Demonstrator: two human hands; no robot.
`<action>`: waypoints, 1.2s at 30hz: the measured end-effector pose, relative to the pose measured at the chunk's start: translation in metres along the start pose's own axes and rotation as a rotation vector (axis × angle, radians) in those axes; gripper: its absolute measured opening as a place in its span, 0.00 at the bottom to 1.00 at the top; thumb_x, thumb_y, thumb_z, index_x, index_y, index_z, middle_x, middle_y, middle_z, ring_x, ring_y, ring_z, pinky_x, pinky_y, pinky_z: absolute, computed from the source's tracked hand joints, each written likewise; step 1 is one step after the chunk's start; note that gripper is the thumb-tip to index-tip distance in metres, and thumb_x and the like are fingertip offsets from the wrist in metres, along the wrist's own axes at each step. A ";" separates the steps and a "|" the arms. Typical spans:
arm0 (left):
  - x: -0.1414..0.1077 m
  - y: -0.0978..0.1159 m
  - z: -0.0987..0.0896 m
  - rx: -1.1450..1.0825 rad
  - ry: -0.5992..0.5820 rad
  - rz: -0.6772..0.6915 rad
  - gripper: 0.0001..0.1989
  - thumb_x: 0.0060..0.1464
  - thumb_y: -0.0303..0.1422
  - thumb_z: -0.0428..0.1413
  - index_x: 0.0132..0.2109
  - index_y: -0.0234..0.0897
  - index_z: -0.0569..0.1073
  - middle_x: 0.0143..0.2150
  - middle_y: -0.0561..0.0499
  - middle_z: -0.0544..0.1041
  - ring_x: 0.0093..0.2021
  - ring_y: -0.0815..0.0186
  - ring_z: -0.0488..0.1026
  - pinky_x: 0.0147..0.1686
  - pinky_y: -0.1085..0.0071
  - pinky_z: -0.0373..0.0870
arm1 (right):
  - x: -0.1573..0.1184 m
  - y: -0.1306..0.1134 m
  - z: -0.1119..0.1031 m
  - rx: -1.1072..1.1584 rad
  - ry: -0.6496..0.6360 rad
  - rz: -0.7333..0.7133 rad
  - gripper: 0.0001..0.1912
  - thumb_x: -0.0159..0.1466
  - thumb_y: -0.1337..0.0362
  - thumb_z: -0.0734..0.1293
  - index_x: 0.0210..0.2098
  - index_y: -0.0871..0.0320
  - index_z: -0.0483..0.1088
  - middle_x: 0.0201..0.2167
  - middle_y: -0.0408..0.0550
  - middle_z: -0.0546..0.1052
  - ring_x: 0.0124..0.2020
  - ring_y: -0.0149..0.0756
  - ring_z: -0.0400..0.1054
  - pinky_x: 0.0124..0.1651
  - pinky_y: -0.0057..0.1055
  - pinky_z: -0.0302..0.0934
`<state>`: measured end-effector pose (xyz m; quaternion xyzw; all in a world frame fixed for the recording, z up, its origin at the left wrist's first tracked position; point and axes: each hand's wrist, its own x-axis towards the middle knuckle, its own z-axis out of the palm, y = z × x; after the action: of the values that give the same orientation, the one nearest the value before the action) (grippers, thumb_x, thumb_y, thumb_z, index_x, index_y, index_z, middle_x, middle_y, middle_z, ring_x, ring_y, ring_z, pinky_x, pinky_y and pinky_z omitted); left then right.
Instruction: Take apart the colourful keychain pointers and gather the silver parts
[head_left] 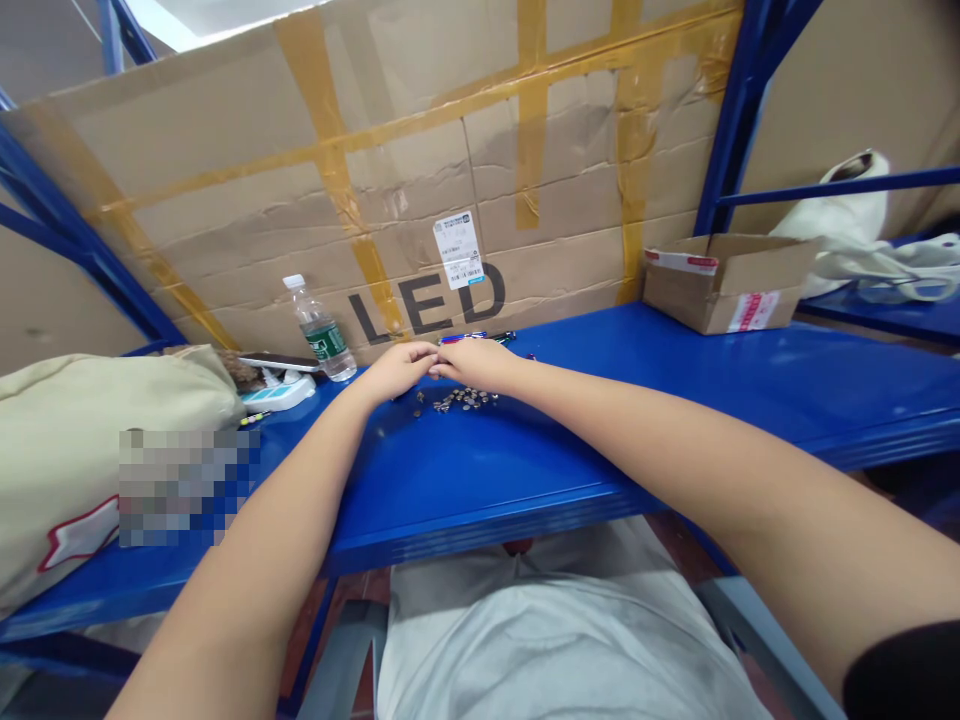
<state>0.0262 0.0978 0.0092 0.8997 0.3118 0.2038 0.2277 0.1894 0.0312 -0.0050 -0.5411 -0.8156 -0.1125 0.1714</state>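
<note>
My left hand (403,370) and my right hand (474,364) meet over the blue table (465,470), fingertips touching. The fingers of both are bent and closed together; whatever may be between them is too small or hidden to make out. Just below my right hand lies a scatter of small shiny metal pieces (466,400), with a few more (418,404) to the left, under my left hand. Several pens (504,337) lie behind my right hand, partly covered by it.
A water bottle (322,335), a white power strip (281,393) and a pale bag (112,420) are at the left. An open cardboard box (720,285) stands at the back right. A large cardboard sheet (570,200) marked LED rises behind the table.
</note>
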 end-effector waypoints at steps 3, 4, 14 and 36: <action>0.000 -0.001 0.002 -0.257 -0.061 -0.081 0.16 0.52 0.36 0.54 0.48 0.37 0.74 0.41 0.48 0.78 0.38 0.66 0.73 0.33 0.73 0.66 | 0.000 0.001 -0.002 0.042 -0.001 0.032 0.20 0.69 0.55 0.54 0.51 0.58 0.68 0.45 0.54 0.77 0.44 0.43 0.71 0.38 0.31 0.59; 0.000 -0.003 0.002 -0.327 -0.074 -0.101 0.17 0.51 0.35 0.55 0.48 0.37 0.73 0.42 0.47 0.78 0.40 0.65 0.73 0.33 0.74 0.66 | 0.000 0.001 -0.003 0.043 -0.005 0.048 0.20 0.69 0.55 0.54 0.50 0.58 0.68 0.45 0.55 0.76 0.44 0.43 0.71 0.38 0.32 0.59; -0.004 0.004 0.004 -0.363 -0.086 -0.014 0.26 0.47 0.39 0.61 0.53 0.33 0.71 0.49 0.42 0.76 0.45 0.62 0.73 0.38 0.71 0.69 | 0.003 0.012 0.002 0.068 0.078 0.083 0.19 0.68 0.54 0.55 0.45 0.59 0.70 0.41 0.54 0.77 0.41 0.41 0.70 0.37 0.30 0.57; 0.001 -0.013 0.001 0.383 -0.071 -0.078 0.08 0.46 0.37 0.59 0.32 0.38 0.78 0.28 0.52 0.78 0.28 0.66 0.72 0.30 0.72 0.64 | 0.000 0.059 -0.002 0.119 0.142 0.341 0.20 0.68 0.51 0.54 0.42 0.59 0.68 0.40 0.56 0.75 0.41 0.43 0.69 0.39 0.35 0.59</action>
<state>0.0209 0.1075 0.0019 0.9204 0.3713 0.1001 0.0711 0.2442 0.0530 -0.0032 -0.6510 -0.7033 -0.0711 0.2768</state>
